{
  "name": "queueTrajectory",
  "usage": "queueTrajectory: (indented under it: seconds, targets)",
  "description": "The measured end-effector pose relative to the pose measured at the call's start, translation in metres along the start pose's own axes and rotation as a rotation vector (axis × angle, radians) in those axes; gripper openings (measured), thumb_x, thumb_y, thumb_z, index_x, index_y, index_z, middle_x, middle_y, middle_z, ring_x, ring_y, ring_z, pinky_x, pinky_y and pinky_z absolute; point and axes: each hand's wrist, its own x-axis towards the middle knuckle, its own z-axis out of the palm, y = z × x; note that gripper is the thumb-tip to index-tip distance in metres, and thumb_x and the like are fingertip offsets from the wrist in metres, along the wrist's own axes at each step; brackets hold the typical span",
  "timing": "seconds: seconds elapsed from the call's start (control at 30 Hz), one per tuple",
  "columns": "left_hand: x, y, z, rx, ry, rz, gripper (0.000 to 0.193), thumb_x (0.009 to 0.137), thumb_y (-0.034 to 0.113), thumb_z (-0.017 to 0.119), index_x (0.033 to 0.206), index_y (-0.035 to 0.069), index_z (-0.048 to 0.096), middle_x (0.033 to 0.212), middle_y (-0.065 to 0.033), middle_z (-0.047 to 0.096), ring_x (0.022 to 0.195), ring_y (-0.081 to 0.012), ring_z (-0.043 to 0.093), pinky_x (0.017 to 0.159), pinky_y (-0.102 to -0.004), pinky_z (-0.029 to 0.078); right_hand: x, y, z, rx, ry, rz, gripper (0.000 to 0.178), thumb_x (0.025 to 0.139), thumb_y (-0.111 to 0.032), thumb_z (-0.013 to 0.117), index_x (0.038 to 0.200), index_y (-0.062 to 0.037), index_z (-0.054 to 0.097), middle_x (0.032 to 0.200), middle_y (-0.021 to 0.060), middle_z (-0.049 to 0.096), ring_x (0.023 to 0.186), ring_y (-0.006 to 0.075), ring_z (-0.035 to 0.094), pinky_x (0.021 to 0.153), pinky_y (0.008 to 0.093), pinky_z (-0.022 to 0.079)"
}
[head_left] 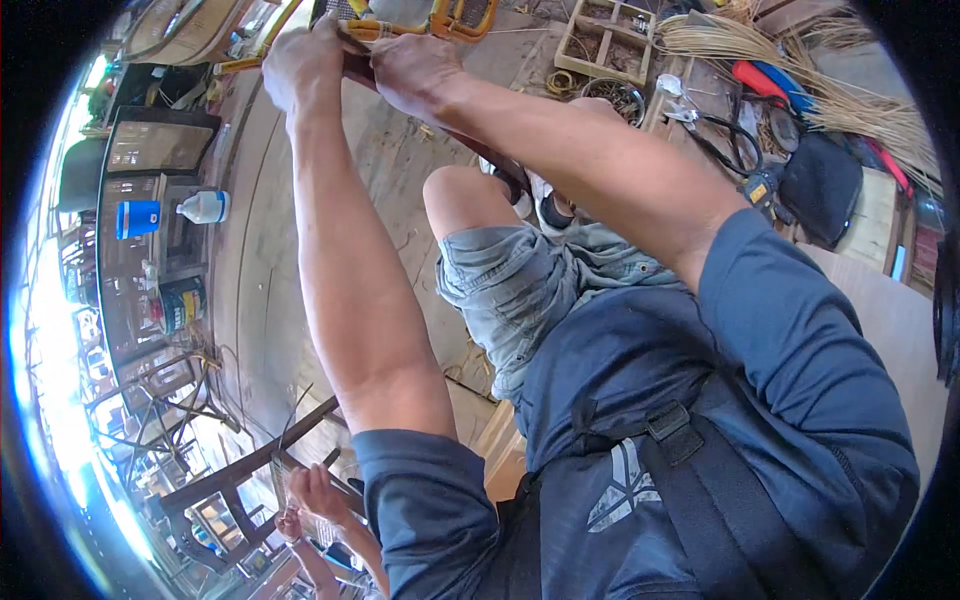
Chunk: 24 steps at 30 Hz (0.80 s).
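At the upper edge, both of my arms reach away from my body. My left hand (pixel 303 68) is closed at the far end of a dark reddish-brown wooden bar (pixel 360 70); its fingertips are hidden. Close beside it on the right, my right hand (pixel 415 75) is wrapped round the same bar. The bar slants from between my hands, under my right forearm, toward my feet. Just beyond my hands lies a yellow-orange rattan frame (pixel 465 18), partly cut off by the picture's edge.
A compartmented wooden tray (pixel 642 68), a bundle of rattan strips (pixel 735 42) and a black pouch (pixel 822 190) lie to the right. At left are a blue cup (pixel 138 219) and a white bottle (pixel 205 207). Lower left, another person's hands (pixel 318 493) work at a dark wooden chair frame (pixel 235 475).
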Motion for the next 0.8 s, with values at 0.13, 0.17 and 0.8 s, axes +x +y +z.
queueTrajectory:
  seconds: [0.13,0.17,0.8]
  targets:
    - [-0.027,-0.016,-0.01,-0.131,0.034,0.019,0.056,0.079,0.056,0.054,0.092,0.003,0.069,0.091,-0.0222,0.065,0.092,-0.0367,0.061,0.084,-0.0397,0.045,0.004,0.025,0.001,-0.028,-0.091,-0.252,0.023,0.088,-0.023,0.048,0.097,-0.0088,0.063,0.093,0.0173,0.065,0.089,0.0353,0.063,0.075,0.0448,0.051]
    - [-0.033,-0.019,-0.014,-0.154,0.032,0.029,0.054,0.08,0.054,0.056,0.09,0.003,0.069,0.087,-0.0214,0.066,0.087,-0.0364,0.063,0.081,-0.039,0.046,0.003,0.032,0.003,-0.025,-0.107,-0.297,0.022,0.088,-0.023,0.048,0.097,-0.0085,0.062,0.091,0.0177,0.065,0.088,0.0356,0.063,0.074,0.0448,0.051]
    - [-0.063,-0.031,-0.04,-0.423,-0.053,-0.198,0.043,0.086,0.037,0.062,0.074,-0.004,0.064,0.055,-0.0055,0.054,0.053,-0.0139,0.046,0.052,-0.0309,0.04,-0.05,0.028,0.038,0.295,0.04,-0.291,0.015,0.088,-0.021,0.053,0.086,-0.0063,0.053,0.066,0.017,0.06,0.066,0.0368,0.063,0.054,0.0451,0.05]
